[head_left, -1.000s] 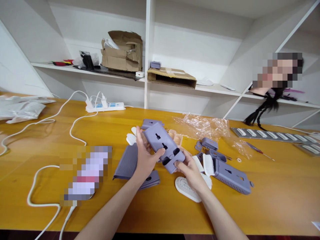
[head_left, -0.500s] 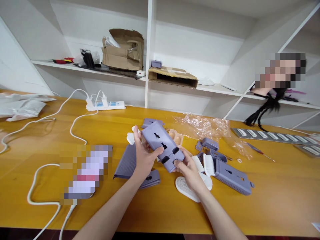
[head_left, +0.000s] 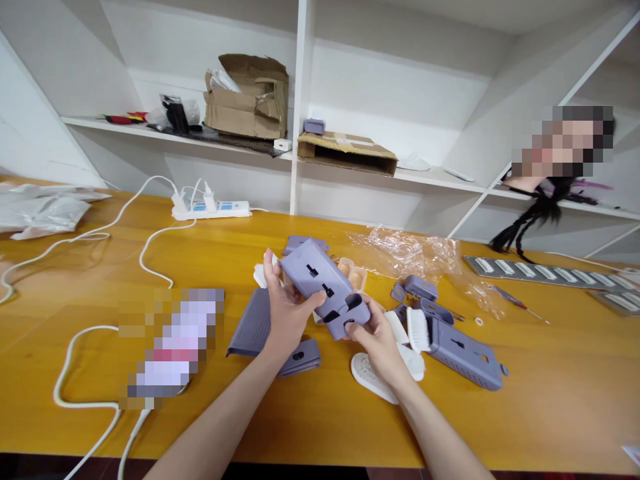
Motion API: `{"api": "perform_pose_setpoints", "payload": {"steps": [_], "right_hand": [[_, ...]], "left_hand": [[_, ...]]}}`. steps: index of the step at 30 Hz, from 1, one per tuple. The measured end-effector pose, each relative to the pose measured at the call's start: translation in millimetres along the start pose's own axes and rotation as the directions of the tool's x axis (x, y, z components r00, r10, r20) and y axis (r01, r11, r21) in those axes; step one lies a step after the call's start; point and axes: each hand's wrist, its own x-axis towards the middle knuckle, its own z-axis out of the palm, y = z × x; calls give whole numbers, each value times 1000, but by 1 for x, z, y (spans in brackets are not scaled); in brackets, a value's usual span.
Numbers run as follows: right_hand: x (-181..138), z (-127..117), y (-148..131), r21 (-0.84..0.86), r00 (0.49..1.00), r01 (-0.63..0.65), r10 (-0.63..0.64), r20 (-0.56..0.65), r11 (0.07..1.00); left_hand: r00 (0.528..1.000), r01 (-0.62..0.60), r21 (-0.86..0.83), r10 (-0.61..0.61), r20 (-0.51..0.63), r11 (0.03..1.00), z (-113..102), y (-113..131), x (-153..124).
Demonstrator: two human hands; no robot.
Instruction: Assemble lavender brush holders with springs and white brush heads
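Both hands hold a purple plastic housing (head_left: 317, 270) with dark slots, tilted above the table. My left hand (head_left: 287, 307) grips its left side, thumb across the face near a slot. My right hand (head_left: 375, 333) holds the lower end piece (head_left: 349, 323), thumb on its dark hole; this piece sits at an angle to the main body, with dark openings at the joint. Under my left hand lie a ribbed purple panel (head_left: 250, 323) and a smaller purple part (head_left: 303, 359). Beside my right hand are a white oval piece (head_left: 370, 377), a white brush (head_left: 417, 329) and another purple housing (head_left: 467, 353).
A phone (head_left: 175, 347) on a white cable lies to the left. Behind are a power strip (head_left: 215, 210) and crumpled clear plastic (head_left: 410, 253). A screwdriver (head_left: 520, 303) and metal strips (head_left: 545, 272) lie to the right. Shelves hold cardboard boxes (head_left: 247, 107) and a mannequin head (head_left: 560, 143).
The end piece under my right hand has tilted relative to the main body, and the joint between them looks more open. The hands have barely moved otherwise.
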Motion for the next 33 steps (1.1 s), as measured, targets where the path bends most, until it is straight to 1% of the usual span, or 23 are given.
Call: {"api": "perform_pose_setpoints", "payload": {"steps": [6,12,16,19,22,24,27,33], "right_hand": [[0,-1,2,-28,1000,16,-17,-15,999],[0,-4,5,-24,999,37,-36,27,999],[-3,-1,2,-39,998,46,-44,40,998],[-5,3,-1,-24,998,32,-31,53,999],[-5,4,-3,9,999,-7,7,31,1000],[-4,3,-3,40,999,-50,49,21,998],[-5,2,-1,78,995,-98,95,38,992],[-6,3,-2,125,996,-83,80,28,989]], "left_hand": [[999,-38,22,37,13,999,-2,1,0],[993,-109,93,105,52,990,-1,3,-2],[993,-117,102,114,29,988,-3,1,1],[991,-131,125,131,4,984,-7,0,4],[991,-134,121,136,-5,983,-8,-1,4],[991,-135,115,136,-3,984,-6,-1,2],[991,-131,109,130,17,985,-4,0,-1],[993,-106,75,102,64,992,1,3,-6]]}}
